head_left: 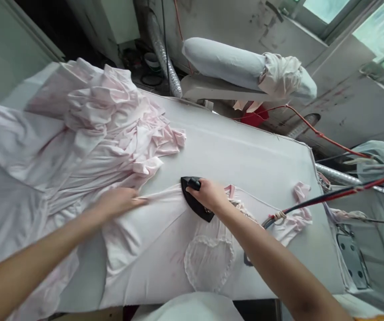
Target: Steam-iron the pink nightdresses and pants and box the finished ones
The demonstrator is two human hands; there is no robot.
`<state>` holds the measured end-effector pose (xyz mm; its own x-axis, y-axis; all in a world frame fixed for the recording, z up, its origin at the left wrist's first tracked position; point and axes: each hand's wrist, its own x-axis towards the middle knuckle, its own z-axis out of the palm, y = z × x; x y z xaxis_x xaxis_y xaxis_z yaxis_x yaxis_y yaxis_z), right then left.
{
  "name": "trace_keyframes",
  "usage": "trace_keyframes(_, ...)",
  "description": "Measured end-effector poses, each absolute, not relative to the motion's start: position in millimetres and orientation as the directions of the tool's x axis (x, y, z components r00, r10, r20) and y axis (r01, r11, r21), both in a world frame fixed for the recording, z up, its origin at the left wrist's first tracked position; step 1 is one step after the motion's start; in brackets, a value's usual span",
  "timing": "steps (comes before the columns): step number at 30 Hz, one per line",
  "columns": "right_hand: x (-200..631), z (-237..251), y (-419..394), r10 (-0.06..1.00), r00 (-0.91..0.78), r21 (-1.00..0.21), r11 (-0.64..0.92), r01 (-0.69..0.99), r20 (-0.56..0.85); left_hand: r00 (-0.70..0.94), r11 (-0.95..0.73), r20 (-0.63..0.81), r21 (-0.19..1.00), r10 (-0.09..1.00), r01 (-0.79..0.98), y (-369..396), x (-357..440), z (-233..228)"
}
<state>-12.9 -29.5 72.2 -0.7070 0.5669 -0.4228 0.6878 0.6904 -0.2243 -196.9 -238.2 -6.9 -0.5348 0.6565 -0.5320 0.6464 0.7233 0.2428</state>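
Observation:
My right hand (209,192) is wrapped round the handle of a black iron (194,203), whose soleplate rests on a pale pink garment (154,243). The garment lies spread on the white padded ironing table (232,147), with a ruffled heart-shaped patch (209,263) on its front. At the left, my left hand (123,201), a little blurred, pinches the garment's edge, and the cloth is stretched taut between it and the iron. My right forearm hides part of the garment and its ruffled trim.
A heap of crumpled pale pink garments (111,107) covers the table's left side. Red and dark hoses (332,196) cross from the right near my right forearm. Behind the table's far edge stands a padded sleeve board (225,60), with a silver duct (163,49) beside it.

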Motion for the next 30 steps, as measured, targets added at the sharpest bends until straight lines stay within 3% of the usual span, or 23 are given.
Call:
trace_keyframes(3,-31,79,-28,0.506,-0.727,-0.261,0.706,0.658,-0.464,-0.699,0.758,-0.322,0.104,0.639,0.644,-299,-214,-29)
trace_keyframes(6,-20,94,-16,0.469,-0.705,-0.279,0.689,0.669,-0.532,-0.792,0.792,-0.058,0.104,0.608,0.601,-320,-208,-44)
trace_keyframes(9,28,105,14,0.542,-0.652,-0.306,0.595,0.744,-0.530,-0.844,0.800,0.094,0.279,0.528,0.531,-313,-188,-42)
trace_keyframes(12,98,101,61,0.655,-0.572,-0.307,0.485,0.819,-0.493,-0.839,0.663,0.241,0.522,0.488,0.536,-287,-146,-22)
trace_keyframes(14,144,93,95,0.715,-0.534,-0.277,0.457,0.845,-0.451,-0.771,0.496,0.196,0.664,0.606,0.559,-256,-105,-7)
trace_keyframes(16,182,86,124,0.762,-0.508,-0.218,0.459,0.861,-0.403,-0.589,0.361,0.060,0.738,0.806,0.570,-217,-65,6)
trace_keyframes(19,210,85,149,0.786,-0.596,-0.100,0.588,0.803,-0.166,-0.433,0.410,-0.133,0.643,0.892,0.647,-159,-25,17)
trace_keyframes(21,203,87,151,0.622,-0.777,-0.065,0.783,0.619,0.093,-0.455,0.517,-0.251,0.505,0.854,0.691,-133,-15,21)
trace_keyframes(22,192,87,148,0.456,-0.875,-0.065,0.890,0.452,0.164,-0.467,0.555,-0.300,0.454,0.832,0.697,-126,-14,23)
trace_keyframes(24,157,82,134,0.032,-0.993,-0.133,0.991,0.017,0.116,-0.472,0.588,-0.354,0.417,0.807,0.693,-122,-14,28)
trace_keyframes(27,92,58,102,-0.550,-0.833,-0.353,0.792,-0.499,-0.059,-0.492,0.602,-0.349,0.417,0.798,0.681,-133,-12,39)
trace_keyframes(29,54,31,80,-0.758,-0.648,-0.435,0.607,-0.665,-0.066,-0.515,0.599,-0.306,0.423,0.800,0.680,-144,-7,44)
trace_keyframes(30,39,15,69,-0.808,-0.585,-0.469,0.545,-0.695,-0.071,-0.529,0.592,-0.269,0.428,0.805,0.683,-148,-4,46)
